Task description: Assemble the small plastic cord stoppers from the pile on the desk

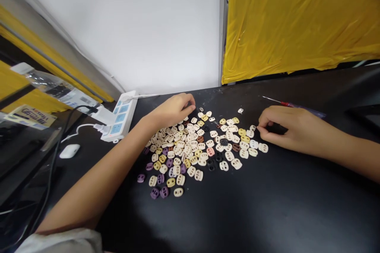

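Observation:
Many small two-hole cord locks (190, 138), mostly cream with some yellow, purple, brown, pink and black, lie in a loose spread on the black table. My left hand (178, 108) is at the far left edge of the spread, its fingers curled and the thumb near the index finger; whatever they may hold is hidden. At the right edge my right hand (285, 128) has thumb and index finger pinched together. Right at those fingertips is a cream cord lock (252, 127); I cannot tell whether it is gripped.
Behind my right hand lies a screwdriver (293, 106) with a red and blue handle. On the left are a white power strip (121, 116) with cables, a white earphone case (69, 151), a plastic bottle (56, 87) and a small box (29, 117). A white wall (166, 27) stands behind.

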Tool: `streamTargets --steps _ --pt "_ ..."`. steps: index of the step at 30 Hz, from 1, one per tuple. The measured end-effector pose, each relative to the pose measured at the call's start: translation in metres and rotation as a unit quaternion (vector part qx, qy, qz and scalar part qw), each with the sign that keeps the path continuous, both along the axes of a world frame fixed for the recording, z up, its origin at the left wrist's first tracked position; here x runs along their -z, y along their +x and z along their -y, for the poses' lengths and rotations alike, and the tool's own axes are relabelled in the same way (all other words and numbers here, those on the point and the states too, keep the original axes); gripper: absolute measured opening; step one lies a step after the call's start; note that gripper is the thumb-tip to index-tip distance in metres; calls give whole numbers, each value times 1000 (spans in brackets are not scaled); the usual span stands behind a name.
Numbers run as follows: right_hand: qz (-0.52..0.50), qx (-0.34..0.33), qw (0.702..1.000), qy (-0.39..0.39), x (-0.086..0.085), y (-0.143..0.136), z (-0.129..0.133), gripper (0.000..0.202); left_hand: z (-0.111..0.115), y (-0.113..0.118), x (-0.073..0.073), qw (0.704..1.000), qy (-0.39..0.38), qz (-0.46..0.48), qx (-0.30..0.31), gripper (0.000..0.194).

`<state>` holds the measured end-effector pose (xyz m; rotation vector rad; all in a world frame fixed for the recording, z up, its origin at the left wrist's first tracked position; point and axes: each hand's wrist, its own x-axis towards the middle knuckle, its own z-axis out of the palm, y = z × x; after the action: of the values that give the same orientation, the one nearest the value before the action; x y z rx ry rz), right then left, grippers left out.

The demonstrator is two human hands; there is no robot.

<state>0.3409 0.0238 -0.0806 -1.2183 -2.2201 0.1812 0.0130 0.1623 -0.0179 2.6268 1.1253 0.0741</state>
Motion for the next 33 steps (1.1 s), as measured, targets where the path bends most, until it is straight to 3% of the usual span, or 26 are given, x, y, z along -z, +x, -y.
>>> streamTargets --steps 5,11,15,23,29,33 --pt "-5 -2 1000 -5 2 -1 -1 10 2 5 14 998 9 28 47 39" --pt "1 -18 1000 9 0 -1 -1 10 -2 7 26 995 28 65 64 30" --pt "13 -21 1000 8 2 1 -2 10 -1 8 24 995 26 70 60 20" --pt "-9 -20 999 26 -3 -4 -3 9 10 16 12 999 -3 29 -25 13" --pt "-13 -15 1000 12 -5 -3 -4 10 40 31 -6 994 -45 96 -37 22" --pt "-62 -20 998 18 -12 -11 4 8 77 48 -6 965 -170 198 -36 27"
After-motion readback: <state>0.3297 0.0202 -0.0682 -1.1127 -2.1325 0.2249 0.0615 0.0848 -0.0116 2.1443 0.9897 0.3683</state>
